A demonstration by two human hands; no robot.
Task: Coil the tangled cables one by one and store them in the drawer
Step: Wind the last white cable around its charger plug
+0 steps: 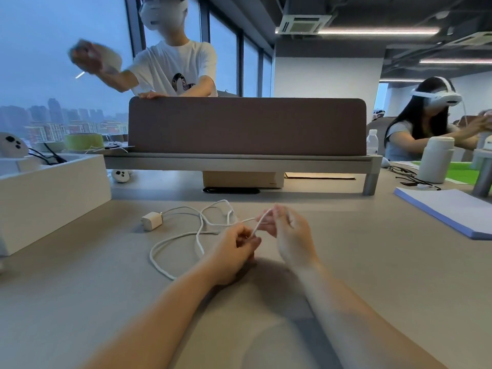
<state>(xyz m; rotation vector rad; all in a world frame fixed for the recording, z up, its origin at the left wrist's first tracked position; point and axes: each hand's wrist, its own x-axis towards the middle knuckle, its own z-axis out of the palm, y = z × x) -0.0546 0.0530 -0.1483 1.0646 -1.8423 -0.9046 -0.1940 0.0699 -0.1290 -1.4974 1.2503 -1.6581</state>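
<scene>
White charging cable (198, 237) is shown in loose tangled loops on the grey desk (346, 262), ending at a wall plug (151, 221) | a short stretch is pinched between left hand (234, 246) and right hand (288, 233), fingers curled closely round it | judged light, limp, slightly springy; best gripped near the free end

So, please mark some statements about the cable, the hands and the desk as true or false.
1. Both the left hand and the right hand hold the white cable. True.
2. The white cable is already coiled neatly. False: it lies in loose tangled loops on the table.
3. The white charger plug lies on the table, left of the hands. True.
4. The white flask stands left of the hands. False: it stands far to their right.
</scene>
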